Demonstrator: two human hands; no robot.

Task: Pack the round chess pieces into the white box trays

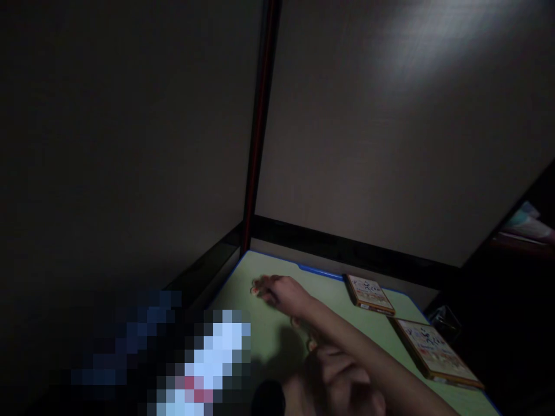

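Note:
My right hand (288, 294) reaches across the pale green table top (269, 323) towards its far left corner. Its fingers are bent and pinched at a small round piece (255, 291) with a reddish-brown rim; blur hides the exact grip. A second small round piece (295, 322) shows beneath my right wrist. Closer to me, my left hand (340, 375) is curled below the right forearm, a black band at its wrist. Another small round piece (311, 345) is at the edge of its fingers. What lies inside the curled fingers is hidden.
Two flat boxes with printed lids, a farther box (370, 293) and a nearer box (436, 349), lie on the table's right side. A dark see-through container (445, 323) stands beyond the right edge. Panel walls meet behind the table. A pixelated patch covers the lower left.

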